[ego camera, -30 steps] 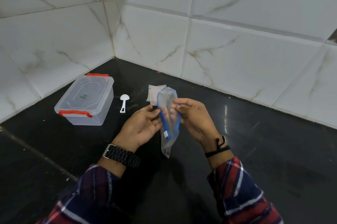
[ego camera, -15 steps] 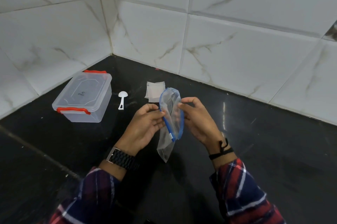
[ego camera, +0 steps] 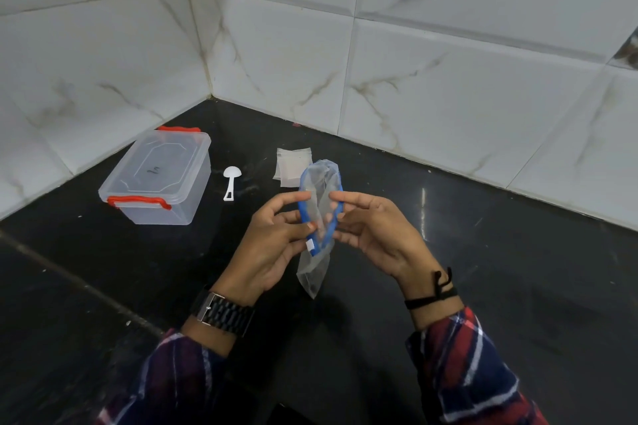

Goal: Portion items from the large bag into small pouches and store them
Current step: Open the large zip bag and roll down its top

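Compared with a second ago, the blue zip rim of the large bag (ego camera: 319, 217) has spread wider between the two hands, and the bag has tipped a little so its mouth faces up and away toward the tiled wall; I judge the bag is being opened, so portioning has not yet begun. The left hand (ego camera: 272, 245) pinches the left side of the rim with thumb and fingers, and the right hand (ego camera: 371, 231) pinches the right side, each hand clamped on the bag with the mouth held apart between them. The bag hangs above the middle of the black countertop (ego camera: 483, 269), its clear body drooping below the hands; whether it holds anything I cannot tell. Behind it, toward the back edge, lie the small pouches (ego camera: 293, 165), with the white scoop (ego camera: 230, 181) to their left and the lidded clear box (ego camera: 158, 179) near the back-left corner.
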`<state>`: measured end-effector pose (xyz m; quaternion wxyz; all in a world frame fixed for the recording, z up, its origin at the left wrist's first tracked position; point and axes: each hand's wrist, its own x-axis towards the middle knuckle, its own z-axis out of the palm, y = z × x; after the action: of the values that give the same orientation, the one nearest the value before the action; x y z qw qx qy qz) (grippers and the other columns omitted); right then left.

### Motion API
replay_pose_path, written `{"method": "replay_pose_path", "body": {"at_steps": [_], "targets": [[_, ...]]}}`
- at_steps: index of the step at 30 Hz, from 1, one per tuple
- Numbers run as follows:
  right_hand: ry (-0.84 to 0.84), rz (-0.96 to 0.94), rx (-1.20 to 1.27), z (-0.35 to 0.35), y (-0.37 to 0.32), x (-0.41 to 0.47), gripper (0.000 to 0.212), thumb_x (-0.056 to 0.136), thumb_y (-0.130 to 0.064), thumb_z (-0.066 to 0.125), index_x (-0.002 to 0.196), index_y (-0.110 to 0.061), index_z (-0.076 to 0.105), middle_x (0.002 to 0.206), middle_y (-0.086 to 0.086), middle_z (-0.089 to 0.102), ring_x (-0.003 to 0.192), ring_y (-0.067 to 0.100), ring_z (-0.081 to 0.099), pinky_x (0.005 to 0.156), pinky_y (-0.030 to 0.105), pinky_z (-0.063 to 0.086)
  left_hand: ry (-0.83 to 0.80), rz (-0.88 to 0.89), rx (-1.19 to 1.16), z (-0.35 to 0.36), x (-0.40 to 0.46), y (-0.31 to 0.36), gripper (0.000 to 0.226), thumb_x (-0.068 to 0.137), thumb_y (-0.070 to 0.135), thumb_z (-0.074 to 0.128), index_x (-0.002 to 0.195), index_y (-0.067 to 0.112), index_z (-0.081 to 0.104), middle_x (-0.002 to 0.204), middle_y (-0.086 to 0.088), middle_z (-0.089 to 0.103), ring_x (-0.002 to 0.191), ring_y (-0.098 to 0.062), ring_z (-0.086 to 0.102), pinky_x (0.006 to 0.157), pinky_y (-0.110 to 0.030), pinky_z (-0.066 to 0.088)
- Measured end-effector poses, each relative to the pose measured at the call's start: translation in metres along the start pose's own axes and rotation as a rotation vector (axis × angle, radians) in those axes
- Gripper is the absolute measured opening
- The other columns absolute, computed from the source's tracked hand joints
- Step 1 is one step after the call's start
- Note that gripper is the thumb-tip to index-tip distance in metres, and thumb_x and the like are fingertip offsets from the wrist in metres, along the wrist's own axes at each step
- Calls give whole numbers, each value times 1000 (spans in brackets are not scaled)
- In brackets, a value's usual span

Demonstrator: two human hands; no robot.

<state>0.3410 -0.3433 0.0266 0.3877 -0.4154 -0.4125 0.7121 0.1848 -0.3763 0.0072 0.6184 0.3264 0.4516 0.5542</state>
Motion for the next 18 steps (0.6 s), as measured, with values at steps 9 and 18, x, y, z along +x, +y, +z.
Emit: {"method": "replay_pose_path", "body": {"at_steps": [9, 18], "targets": [[26, 57, 476, 2, 17, -2, 34, 86, 14, 39, 105, -8, 56, 78, 8, 60, 70, 18, 61, 77, 32, 47, -2, -87, -488, -4, -8, -12, 27, 85, -11, 45, 95, 11, 56, 91, -8, 65, 80, -19, 66, 74, -34, 55], [128, -221, -380, 8, 19, -22, 28, 91, -5, 59, 113, -23, 59, 83, 7, 60, 72, 19, 62, 57, 26, 51, 72, 7, -206, 0, -22, -13, 30, 85, -13, 51, 106, 6, 59, 103, -15, 68, 88, -20, 70, 76, -29, 59]]}}
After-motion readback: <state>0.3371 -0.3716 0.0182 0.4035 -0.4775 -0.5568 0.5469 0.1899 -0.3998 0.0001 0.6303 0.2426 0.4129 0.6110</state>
